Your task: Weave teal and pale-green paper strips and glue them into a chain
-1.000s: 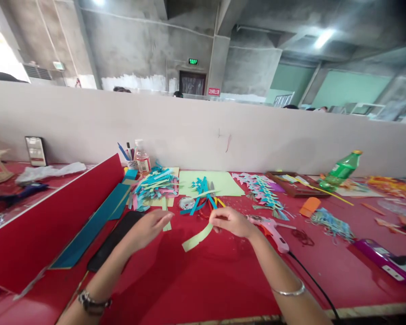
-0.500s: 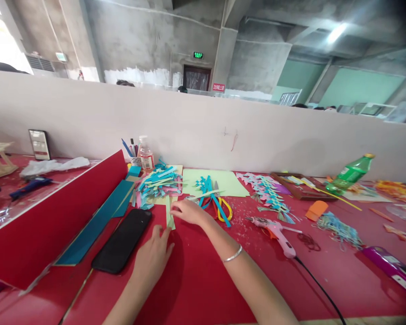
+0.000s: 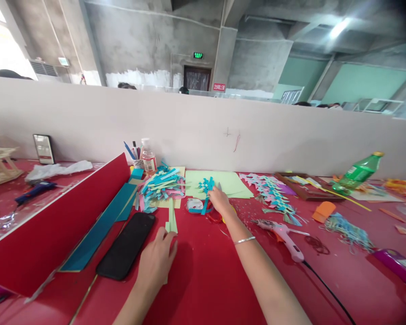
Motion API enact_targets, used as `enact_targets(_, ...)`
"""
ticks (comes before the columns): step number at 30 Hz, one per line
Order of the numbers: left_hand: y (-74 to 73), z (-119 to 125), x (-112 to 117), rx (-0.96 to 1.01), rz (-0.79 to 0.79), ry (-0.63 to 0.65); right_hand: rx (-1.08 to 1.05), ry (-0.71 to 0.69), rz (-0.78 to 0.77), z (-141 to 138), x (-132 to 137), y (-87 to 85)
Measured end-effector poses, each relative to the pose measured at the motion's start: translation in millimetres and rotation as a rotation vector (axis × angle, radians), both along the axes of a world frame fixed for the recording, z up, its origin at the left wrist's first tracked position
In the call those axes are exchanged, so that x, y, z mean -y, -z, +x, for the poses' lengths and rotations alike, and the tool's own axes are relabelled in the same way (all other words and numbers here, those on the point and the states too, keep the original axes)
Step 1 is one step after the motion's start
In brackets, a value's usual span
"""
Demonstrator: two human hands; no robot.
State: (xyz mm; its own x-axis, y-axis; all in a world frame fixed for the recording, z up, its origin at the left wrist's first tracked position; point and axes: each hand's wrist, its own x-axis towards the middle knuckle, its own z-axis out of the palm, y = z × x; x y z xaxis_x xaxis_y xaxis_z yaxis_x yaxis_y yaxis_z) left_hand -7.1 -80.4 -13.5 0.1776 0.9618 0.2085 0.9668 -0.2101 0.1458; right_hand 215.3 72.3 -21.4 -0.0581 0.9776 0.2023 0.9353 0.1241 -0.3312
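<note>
My left hand (image 3: 155,264) lies flat and open on the red table (image 3: 203,280), its fingertips on a few light green paper strips (image 3: 171,221). My right hand (image 3: 219,201), with a silver bangle on the wrist, is stretched forward to a blue woven paper piece (image 3: 205,185) with blue strips trailing from it, at the edge of a light green sheet (image 3: 230,180). Its fingers are curled together at the piece; what they grip is hidden. A grey tip sticks up just behind the hand.
A black phone (image 3: 126,246) lies left of my left hand, beside a long teal strip (image 3: 98,228) and a red divider board (image 3: 54,221). A pile of coloured strips (image 3: 162,185), a tape roll (image 3: 193,204), a pink glue gun (image 3: 280,230) with cord, a green bottle (image 3: 357,174).
My right hand laid the green strip with the others by the phone, then reached forward to the blue woven piece. My left hand dropped flat onto the table by the strips.
</note>
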Motion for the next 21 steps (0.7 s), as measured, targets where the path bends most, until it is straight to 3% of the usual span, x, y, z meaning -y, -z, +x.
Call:
enact_targets(4, -8.5, 1, 1, 0.284, -0.008, 0.033, -0.119, -0.032, 0.115, 0, 3, -15.2)
enact_targets(8, -20.9, 5, -1, 0.676, -0.131, 0.233, -0.280, -0.153, 0.235, -7, 24, -46.5)
enact_targets(11, -32.9, 15, -13, 0.958, -0.354, 0.311, -0.405, -0.288, 0.253, -23, 55, -66.1)
enact_targets(13, -39.6, 25, -28, 1.182, -0.607, 0.352, -0.732, -0.447, 0.169, -34, 77, -72.8)
enact_targets(15, -43.8, 32, -44, 1.419, -0.775, 0.361, -0.897, -0.483, 0.059, -39, 97, -73.4)
enact_targets(18, -44.1, 36, -63, 1.639, -0.626, 0.317, -1.009, -0.473, -0.015, -34, 118, -64.8)
enact_targets(21, -37.8, 31, -73, 1.560, -0.447, 0.277, -1.029, -0.466, -0.100, -20, 127, -52.9)
